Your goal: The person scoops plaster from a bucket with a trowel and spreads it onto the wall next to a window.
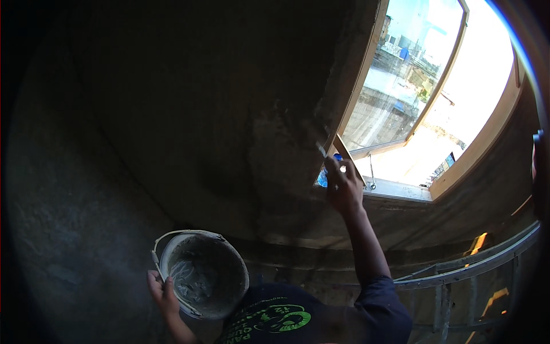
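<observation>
My left hand [163, 293] grips the left rim of a bucket [240, 261], with the fingers outside and the thumb over the edge. The bucket is tilted toward me and has grey paste [195, 281] smeared inside. Its handle [154, 252] hangs over on the left side. Up beside the window, my right hand [345, 186] is closed round a slim tool [321, 149] with a pale, flat-looking tip. The tip is close to the wall [281, 143]; whether it touches I cannot tell. Fingers hide the tool's handle, and its exact kind is unclear.
A wooden-framed window [395, 97] stands open at the upper right, with a metal stay [371, 172] at its sill. A clear bottle with a blue cap [322, 178] is behind my right hand. At the lower right runs a metal ladder-like frame [475, 269].
</observation>
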Action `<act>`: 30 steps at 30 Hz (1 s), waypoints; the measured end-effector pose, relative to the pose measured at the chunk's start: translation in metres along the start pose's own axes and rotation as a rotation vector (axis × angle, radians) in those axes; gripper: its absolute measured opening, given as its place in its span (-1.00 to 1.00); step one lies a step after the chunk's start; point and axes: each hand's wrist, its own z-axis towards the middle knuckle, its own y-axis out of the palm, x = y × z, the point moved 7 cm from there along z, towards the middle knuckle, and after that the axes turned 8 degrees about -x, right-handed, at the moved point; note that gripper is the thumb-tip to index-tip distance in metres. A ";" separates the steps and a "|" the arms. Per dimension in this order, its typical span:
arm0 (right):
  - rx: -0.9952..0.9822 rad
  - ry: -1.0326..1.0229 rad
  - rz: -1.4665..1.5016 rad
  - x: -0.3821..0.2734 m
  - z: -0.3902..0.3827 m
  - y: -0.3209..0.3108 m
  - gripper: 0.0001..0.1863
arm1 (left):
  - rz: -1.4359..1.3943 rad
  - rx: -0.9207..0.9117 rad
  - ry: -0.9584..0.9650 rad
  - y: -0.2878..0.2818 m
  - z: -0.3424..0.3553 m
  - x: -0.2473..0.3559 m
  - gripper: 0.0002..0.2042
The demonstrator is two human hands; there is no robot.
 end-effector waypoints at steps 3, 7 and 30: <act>-0.100 -0.036 0.144 -0.005 -0.020 0.005 -0.42 | -0.011 0.016 -0.031 0.002 0.000 0.004 -0.76; 0.269 -0.181 0.190 -0.014 0.015 -0.045 -0.52 | 0.046 -0.041 -0.025 0.000 0.002 0.001 -0.76; 0.352 -0.028 0.075 -0.038 0.078 -0.057 -0.40 | 0.049 -0.023 -0.042 0.002 -0.001 0.006 -0.77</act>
